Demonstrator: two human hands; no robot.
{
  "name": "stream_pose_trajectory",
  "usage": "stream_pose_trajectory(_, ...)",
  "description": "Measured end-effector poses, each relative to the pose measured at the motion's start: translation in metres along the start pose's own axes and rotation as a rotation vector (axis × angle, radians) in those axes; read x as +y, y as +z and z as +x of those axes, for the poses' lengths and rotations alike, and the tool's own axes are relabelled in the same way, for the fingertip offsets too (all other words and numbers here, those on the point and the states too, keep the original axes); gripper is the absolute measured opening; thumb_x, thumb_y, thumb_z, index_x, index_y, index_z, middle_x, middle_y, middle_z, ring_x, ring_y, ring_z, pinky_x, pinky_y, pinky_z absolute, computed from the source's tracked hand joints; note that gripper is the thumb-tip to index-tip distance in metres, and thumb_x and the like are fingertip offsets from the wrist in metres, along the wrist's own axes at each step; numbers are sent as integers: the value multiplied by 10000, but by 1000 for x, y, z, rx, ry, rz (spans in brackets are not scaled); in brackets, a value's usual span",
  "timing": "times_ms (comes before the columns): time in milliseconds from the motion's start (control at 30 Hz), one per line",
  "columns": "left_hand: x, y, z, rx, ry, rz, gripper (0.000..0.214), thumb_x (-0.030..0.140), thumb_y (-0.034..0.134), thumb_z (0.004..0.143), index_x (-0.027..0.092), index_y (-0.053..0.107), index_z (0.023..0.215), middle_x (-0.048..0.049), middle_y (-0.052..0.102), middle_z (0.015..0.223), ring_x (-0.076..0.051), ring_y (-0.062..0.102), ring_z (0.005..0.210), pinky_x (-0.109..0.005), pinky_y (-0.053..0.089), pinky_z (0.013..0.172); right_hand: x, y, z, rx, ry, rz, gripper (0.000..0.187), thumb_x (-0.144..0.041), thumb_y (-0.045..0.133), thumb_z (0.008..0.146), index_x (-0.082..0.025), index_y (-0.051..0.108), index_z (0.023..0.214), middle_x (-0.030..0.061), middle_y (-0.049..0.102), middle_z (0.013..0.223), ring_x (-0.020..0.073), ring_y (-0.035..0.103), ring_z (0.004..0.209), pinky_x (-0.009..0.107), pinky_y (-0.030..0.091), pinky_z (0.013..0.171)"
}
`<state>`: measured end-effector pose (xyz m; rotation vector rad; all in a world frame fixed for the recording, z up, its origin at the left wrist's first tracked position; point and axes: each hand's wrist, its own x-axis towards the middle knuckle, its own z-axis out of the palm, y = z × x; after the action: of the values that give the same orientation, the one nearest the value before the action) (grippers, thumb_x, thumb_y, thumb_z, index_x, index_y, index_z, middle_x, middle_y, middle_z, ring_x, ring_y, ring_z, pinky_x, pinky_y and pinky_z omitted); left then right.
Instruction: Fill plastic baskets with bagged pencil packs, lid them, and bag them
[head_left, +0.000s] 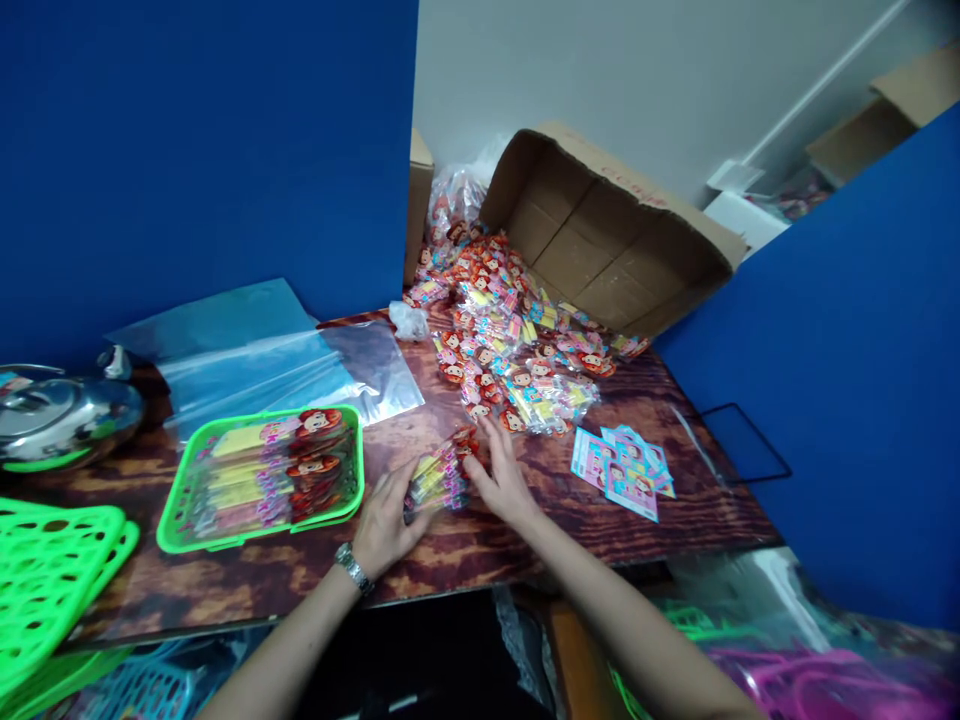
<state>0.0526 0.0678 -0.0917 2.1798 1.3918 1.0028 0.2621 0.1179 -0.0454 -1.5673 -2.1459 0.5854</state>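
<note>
Between my hands on the dark wood-patterned table lies a small stack of clear packets (442,475) with yellow, pink and red-haired cartoon doll shapes. My left hand (388,517), a metal watch on its wrist, is curved round the stack's left end. At the right end, the fingers of my right hand (501,472) press against the red-haired part. Left of them stands a green basket (358,470) holding rows of similar packets. Beyond my right hand spreads a large heap of the same packets (517,350).
A cardboard box (600,235) lies tipped behind the heap. Printed cards (626,470) lie to the right. Clear plastic sheets (285,360) cover the back left, near a metal kettle (71,415). More green baskets (56,570) are stacked at the left edge.
</note>
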Motion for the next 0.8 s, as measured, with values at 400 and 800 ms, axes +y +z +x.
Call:
stream_pose_trajectory(400, 35, -28, -2, -13, 80, 195, 654, 275, 575, 796, 115, 309, 1372, -192, 516, 1288, -288, 507, 1177, -439, 492, 913, -39, -2, 42, -567, -570, -597, 537, -161, 626, 713, -156, 480, 1230, 116, 609, 1060, 257, 582, 971, 481, 320, 1006)
stream_pose_trajectory(800, -45, -246, -60, 17, 180, 710, 214, 396, 496, 858, 249, 560, 1000, 11, 639, 977, -184, 563, 1026, -317, 508, 849, -30, -9, 43, -536, -485, -491, 407, -264, 617, 695, -180, 523, 1081, 106, 612, 1026, 277, 546, 971, 389, 412, 852)
